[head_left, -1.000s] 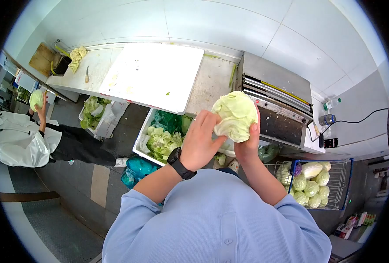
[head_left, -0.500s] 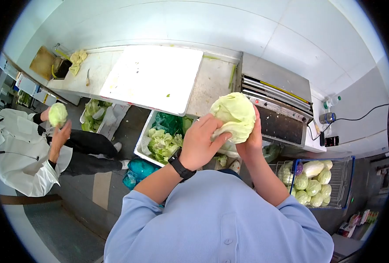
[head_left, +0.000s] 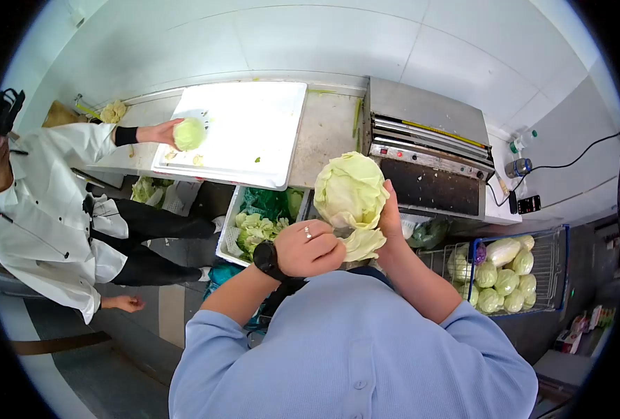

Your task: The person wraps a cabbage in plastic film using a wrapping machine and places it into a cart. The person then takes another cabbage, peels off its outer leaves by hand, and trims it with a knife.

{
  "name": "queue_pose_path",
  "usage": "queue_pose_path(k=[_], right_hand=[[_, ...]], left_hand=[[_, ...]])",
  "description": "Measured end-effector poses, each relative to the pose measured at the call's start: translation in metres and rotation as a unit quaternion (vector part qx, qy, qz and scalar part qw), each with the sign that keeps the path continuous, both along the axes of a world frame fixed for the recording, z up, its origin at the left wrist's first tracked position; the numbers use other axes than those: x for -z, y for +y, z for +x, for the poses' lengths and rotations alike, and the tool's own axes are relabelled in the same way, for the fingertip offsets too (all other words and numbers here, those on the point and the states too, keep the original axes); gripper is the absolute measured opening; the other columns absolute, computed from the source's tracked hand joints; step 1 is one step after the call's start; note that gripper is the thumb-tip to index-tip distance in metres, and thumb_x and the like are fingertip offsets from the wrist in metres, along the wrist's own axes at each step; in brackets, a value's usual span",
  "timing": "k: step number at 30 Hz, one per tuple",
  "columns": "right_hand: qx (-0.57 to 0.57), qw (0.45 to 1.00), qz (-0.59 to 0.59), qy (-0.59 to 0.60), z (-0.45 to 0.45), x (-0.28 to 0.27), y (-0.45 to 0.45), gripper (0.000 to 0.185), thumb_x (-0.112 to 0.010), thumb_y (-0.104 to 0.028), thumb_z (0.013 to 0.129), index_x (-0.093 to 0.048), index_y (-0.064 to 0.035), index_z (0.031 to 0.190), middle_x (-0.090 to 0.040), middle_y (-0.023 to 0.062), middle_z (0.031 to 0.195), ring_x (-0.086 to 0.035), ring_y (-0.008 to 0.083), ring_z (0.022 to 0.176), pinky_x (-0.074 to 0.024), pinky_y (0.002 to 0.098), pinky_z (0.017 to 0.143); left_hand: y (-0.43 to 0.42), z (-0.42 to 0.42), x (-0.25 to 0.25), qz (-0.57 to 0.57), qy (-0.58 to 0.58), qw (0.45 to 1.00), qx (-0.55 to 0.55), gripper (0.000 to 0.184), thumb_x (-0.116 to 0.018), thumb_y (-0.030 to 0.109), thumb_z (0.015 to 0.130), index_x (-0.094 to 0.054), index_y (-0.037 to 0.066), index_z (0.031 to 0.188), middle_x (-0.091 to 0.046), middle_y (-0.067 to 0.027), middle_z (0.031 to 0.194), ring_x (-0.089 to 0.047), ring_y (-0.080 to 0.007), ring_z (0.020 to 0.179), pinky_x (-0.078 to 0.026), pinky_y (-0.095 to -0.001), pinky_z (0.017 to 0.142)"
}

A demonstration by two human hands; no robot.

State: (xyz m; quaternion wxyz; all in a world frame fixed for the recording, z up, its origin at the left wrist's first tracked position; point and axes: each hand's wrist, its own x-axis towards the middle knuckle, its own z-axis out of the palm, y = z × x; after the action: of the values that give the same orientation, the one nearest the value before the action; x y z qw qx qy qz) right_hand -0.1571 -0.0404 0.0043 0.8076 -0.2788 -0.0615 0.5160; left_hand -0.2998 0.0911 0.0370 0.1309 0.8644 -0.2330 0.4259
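Counter [head_left: 329, 129]: white rectangular board [head_left: 254, 126]
White crate [head_left: 224, 236]: pale-green leaves [head_left: 253, 229]
Blue-rimmed wire cart [head_left: 566, 269]: oval cabbages [head_left: 506, 281]
Left hand [head_left: 307, 251]: gripping leaf [head_left: 364, 244]
Right hand [head_left: 392, 229]: grasping pale-green cabbage [head_left: 352, 190]

I have two hands [head_left: 311, 250] [head_left: 391, 225], one ring [head_left: 308, 233], one watch [head_left: 266, 258] and one leafy cabbage [head_left: 350, 190]. One other person [head_left: 51, 202] has one round cabbage [head_left: 189, 134]. I count one white board [head_left: 250, 133], two white boxes [head_left: 224, 236] [head_left: 182, 197] with leaves [head_left: 257, 227], one machine [head_left: 428, 143] and one cart [head_left: 566, 271].
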Motion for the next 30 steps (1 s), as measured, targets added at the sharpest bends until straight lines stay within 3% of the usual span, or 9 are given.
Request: queue_pose_path(k=[6,9,12,15,17,20,23,27,30], right_hand=[[0.061,0.994,-0.079,0.037,0.003,-0.024,0.009,0.063,-0.033,-0.061,0.105,-0.046,-0.0159,0.148,-0.056,0.0036,0.145,-0.056,0.0232,0.131,-0.0477,0.0414,0.107],[0.069,0.994,-0.082,0.008,0.016,-0.027,0.006,0.059,-0.037,-0.06,0.105,-0.048,-0.0197,0.146,-0.058,0.001,0.141,-0.058,0.0201,0.127,-0.0491,0.0402,0.105],[0.085,0.993,-0.07,-0.038,0.022,-0.011,0.006,0.058,-0.041,-0.058,0.105,-0.045,-0.0187,0.147,-0.056,0.001,0.142,-0.056,0.0203,0.129,-0.0484,0.0399,0.106],[0.131,0.981,-0.099,-0.101,0.009,-0.003,0.019,0.059,-0.045,-0.055,0.104,-0.04,-0.0186,0.15,-0.052,0.0015,0.145,-0.052,0.0213,0.132,-0.046,0.0399,0.108],[0.153,0.972,-0.121,-0.131,-0.007,-0.015,0.027,0.06,-0.05,-0.048,0.104,-0.034,-0.0173,0.153,-0.049,0.0031,0.146,-0.051,0.0219,0.133,-0.045,0.0407,0.109],[0.16,0.97,-0.064,-0.172,-0.012,-0.01,0.027,0.073,-0.069,-0.031,0.097,-0.027,-0.0152,0.154,-0.043,0.0096,0.148,-0.048,0.0237,0.133,-0.0457,0.0428,0.107],[0.132,0.941,-0.048,-0.308,0.019,-0.006,0.008,0.085,-0.075,-0.029,0.091,-0.023,-0.0151,0.157,-0.038,0.0108,0.151,-0.044,0.0239,0.136,-0.0425,0.0419,0.11],[0.075,0.975,-0.048,-0.201,0.019,-0.001,-0.014,0.092,-0.079,-0.02,0.086,-0.023,-0.0139,0.159,-0.048,0.0087,0.144,-0.049,0.0237,0.132,-0.0432,0.0408,0.11],[0.113,0.982,-0.067,-0.134,0.014,0.002,-0.022,0.087,-0.078,-0.02,0.087,-0.027,-0.0132,0.157,-0.051,0.0079,0.141,-0.051,0.0239,0.131,-0.0448,0.0409,0.109]], left_hand=[[0.0,-0.047,0.024,-0.109,0.024,0.994,-0.019,0.017,-0.072,-0.002,0.065,-0.062,0.006,0.075,-0.053,-0.0061,0.076,-0.06,-0.0237,0.063,-0.05,-0.0339,0.05],[0.013,-0.089,0.065,-0.145,0.206,0.915,-0.314,0.018,-0.077,0.007,0.079,-0.066,0.002,0.093,-0.063,-0.0124,0.09,-0.064,-0.0307,0.081,-0.053,-0.0403,0.067],[0.029,-0.1,0.072,-0.173,0.351,0.825,-0.408,0.037,-0.08,0.014,0.081,-0.063,0.0,0.111,-0.064,-0.017,0.102,-0.064,-0.0361,0.092,-0.053,-0.0418,0.08],[0.026,-0.074,0.064,-0.27,0.267,0.876,-0.297,0.061,-0.082,0.016,0.08,-0.054,-0.001,0.132,-0.06,-0.0208,0.122,-0.062,-0.0391,0.106,-0.052,-0.0418,0.091],[0.002,-0.031,0.026,-0.356,0.215,0.875,-0.25,0.083,-0.083,0.018,0.081,-0.037,-0.002,0.147,-0.048,-0.0243,0.14,-0.055,-0.0401,0.123,-0.047,-0.0409,0.104],[-0.012,0.015,0.01,-0.406,0.188,0.868,-0.216,0.094,-0.082,0.019,0.085,-0.022,-0.002,0.154,-0.038,-0.0238,0.149,-0.047,-0.0368,0.135,-0.041,-0.0423,0.111],[-0.007,0.032,0.026,-0.63,0.137,0.764,-0.004,0.094,-0.078,0.024,0.089,-0.016,-0.002,0.155,-0.037,-0.0216,0.149,-0.046,-0.0326,0.136,-0.039,-0.0431,0.113],[-0.014,0.03,0.024,-0.561,0.225,0.797,-0.018,0.088,-0.069,0.035,0.097,-0.015,-0.003,0.155,-0.041,-0.0225,0.147,-0.046,-0.0307,0.136,-0.04,-0.0421,0.111],[-0.009,0.032,0.021,-0.406,0.239,0.874,-0.122,0.067,-0.065,0.033,0.098,-0.037,-0.005,0.146,-0.049,-0.0247,0.142,-0.054,-0.0379,0.128,-0.045,-0.0419,0.107]])
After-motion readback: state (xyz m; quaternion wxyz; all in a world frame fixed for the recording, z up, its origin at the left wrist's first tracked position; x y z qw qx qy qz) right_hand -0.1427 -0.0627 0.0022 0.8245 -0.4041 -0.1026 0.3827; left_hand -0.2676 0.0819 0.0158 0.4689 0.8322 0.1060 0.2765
